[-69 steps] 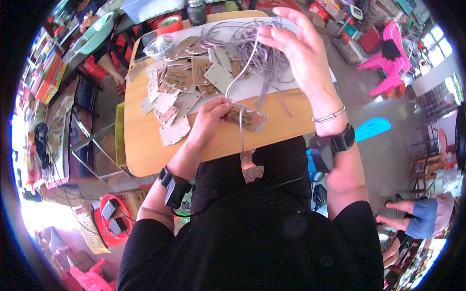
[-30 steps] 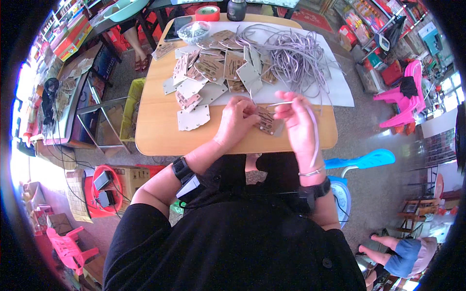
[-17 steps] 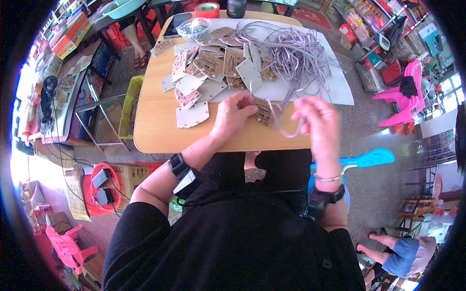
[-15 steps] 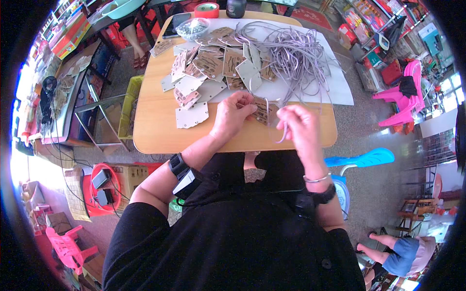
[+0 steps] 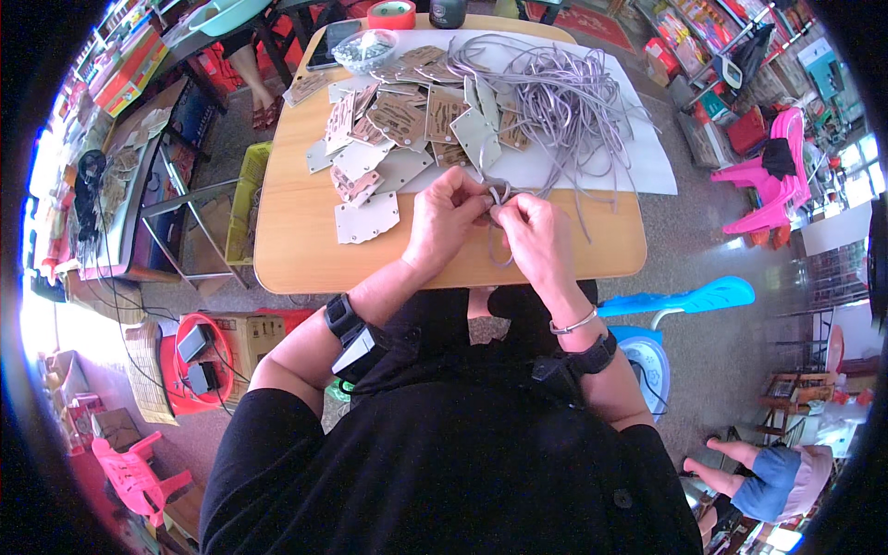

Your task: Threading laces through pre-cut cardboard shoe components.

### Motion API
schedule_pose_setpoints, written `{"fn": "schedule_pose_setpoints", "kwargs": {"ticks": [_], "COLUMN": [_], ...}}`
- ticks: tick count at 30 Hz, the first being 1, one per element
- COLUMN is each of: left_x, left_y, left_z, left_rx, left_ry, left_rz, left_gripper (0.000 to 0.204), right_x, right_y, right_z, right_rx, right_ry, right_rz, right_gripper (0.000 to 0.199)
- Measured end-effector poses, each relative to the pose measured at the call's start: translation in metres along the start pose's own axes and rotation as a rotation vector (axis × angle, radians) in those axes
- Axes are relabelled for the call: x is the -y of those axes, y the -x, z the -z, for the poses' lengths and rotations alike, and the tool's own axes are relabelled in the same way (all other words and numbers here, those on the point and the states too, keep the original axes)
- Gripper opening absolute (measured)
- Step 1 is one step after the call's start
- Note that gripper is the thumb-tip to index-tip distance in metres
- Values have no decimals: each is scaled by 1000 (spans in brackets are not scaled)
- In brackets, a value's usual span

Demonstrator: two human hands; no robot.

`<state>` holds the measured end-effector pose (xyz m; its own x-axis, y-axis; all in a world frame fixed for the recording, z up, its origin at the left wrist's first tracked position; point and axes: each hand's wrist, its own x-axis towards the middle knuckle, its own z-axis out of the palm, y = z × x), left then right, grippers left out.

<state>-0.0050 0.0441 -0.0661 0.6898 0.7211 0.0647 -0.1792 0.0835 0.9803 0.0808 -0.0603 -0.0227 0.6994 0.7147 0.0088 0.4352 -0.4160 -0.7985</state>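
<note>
Over the near part of the table, the fingertips of my left hand (image 5: 442, 217) and my right hand (image 5: 538, 233) come together, pinching a grey-purple cord (image 5: 500, 189). A loop of it stands above the fingers and another length hangs below them. Whether the small brown printed plaque is still between the fingers is hidden. Beyond my hands lies a heap of plaques (image 5: 398, 120), some brown side up, others showing white backs with small metal rivets. One white-backed plaque (image 5: 366, 218) lies beside my left wrist. To the right of the heap spreads a big tangle of the same cord (image 5: 573, 97).
A white sheet (image 5: 638, 148) lies under the cord on the wooden table (image 5: 319, 259). At the far edge are a plastic bowl of small metal pieces (image 5: 366, 51), a phone (image 5: 330, 44), a red tape roll (image 5: 391, 15) and a dark jar (image 5: 448, 12). A blue chair (image 5: 712, 296) stands at right.
My right hand has moved left and met my left hand, drawing the cord into a loop there. The brown plaque seen between the hands before is now out of sight.
</note>
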Motion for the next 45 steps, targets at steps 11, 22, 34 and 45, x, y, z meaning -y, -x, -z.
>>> {"fn": "schedule_pose_setpoints", "kwargs": {"ticks": [11,22,34,45], "left_x": [10,2,-9,-8], "left_y": [0,1,5,4], "left_z": [5,1,0,0], "left_rx": [-26,-99,-83,-83], "left_ry": [-288,-349,-379,-360], "left_rz": [-200,-311,-327,-387], "left_gripper": [15,15,13,11], "right_x": [5,9,7,10], "right_y": [-1,7,-3,-3], "right_z": [-4,-6,-2,0], "right_rx": [27,-212,45,92], "right_ry": [-154,177,-329,-410], "right_rz": [24,255,-108,-104], "right_gripper": [22,13,24,26]}}
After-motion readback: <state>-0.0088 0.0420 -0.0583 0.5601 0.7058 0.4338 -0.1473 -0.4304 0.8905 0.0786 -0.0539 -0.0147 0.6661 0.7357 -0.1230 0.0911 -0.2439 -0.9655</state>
